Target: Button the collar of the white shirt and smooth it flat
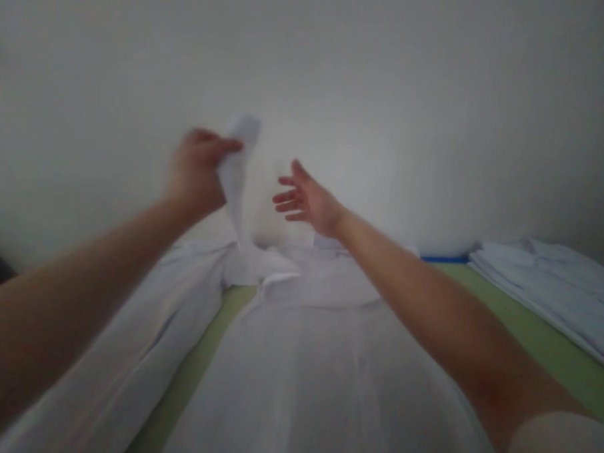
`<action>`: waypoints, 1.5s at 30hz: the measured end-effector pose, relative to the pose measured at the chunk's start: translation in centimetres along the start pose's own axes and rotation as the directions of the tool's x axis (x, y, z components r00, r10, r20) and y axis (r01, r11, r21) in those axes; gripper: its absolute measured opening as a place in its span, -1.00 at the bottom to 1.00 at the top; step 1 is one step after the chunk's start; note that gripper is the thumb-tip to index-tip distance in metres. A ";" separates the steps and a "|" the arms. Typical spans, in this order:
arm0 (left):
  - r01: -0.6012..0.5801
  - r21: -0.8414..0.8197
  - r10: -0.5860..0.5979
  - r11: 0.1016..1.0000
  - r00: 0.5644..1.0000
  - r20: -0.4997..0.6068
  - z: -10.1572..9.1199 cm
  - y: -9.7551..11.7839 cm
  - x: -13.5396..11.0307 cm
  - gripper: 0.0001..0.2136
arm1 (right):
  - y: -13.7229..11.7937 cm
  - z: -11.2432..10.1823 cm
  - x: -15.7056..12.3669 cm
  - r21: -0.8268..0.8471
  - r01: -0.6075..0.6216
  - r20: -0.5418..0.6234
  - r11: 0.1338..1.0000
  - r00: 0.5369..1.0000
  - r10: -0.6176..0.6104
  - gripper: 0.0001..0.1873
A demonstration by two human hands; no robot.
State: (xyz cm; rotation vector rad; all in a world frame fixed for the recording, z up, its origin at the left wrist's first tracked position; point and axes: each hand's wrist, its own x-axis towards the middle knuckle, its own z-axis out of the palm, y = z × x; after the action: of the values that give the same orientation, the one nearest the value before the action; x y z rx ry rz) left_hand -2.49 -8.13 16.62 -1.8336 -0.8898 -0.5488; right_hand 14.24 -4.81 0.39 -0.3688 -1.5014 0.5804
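A white garment [301,360] lies spread lengthwise on a green surface [552,344] in front of me. My left hand [197,172] is raised above its far end, fingers pinched on a strip of the white cloth [236,183] that hangs down to the garment. My right hand [306,200] hovers just right of that strip, fingers stretched out and apart, holding nothing. The picture is blurred.
A stack of folded white cloth [549,291] lies at the right on the green surface. A blue object [443,259] shows behind it against the pale wall [389,70]. More white cloth [126,352] lies along the left.
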 end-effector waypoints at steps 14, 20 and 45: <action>-0.256 -0.816 0.364 0.518 0.929 -0.060 11.8 18.0 -5.0 -0.65 | 8.1 -6.8 -10.9 0.600 -0.106 -0.137 0.793 0.963 0.233 -0.63; 0.118 -0.897 0.246 0.425 0.939 0.240 15.2 17.9 -6.1 -0.45 | 10.3 -6.3 -12.8 0.575 -0.153 -0.084 0.804 0.966 0.243 -0.52; 0.127 -0.862 0.275 0.490 0.916 0.292 15.4 17.7 -6.5 -0.69 | 9.8 -6.1 -13.4 0.052 -0.262 -0.259 0.964 0.928 0.266 -0.78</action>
State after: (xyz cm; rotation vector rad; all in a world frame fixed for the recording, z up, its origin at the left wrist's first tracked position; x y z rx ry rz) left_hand 6.87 -0.63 -4.56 -3.0232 -0.8313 -0.6451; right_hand 19.32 -3.71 -16.54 -0.6180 -1.1964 0.7257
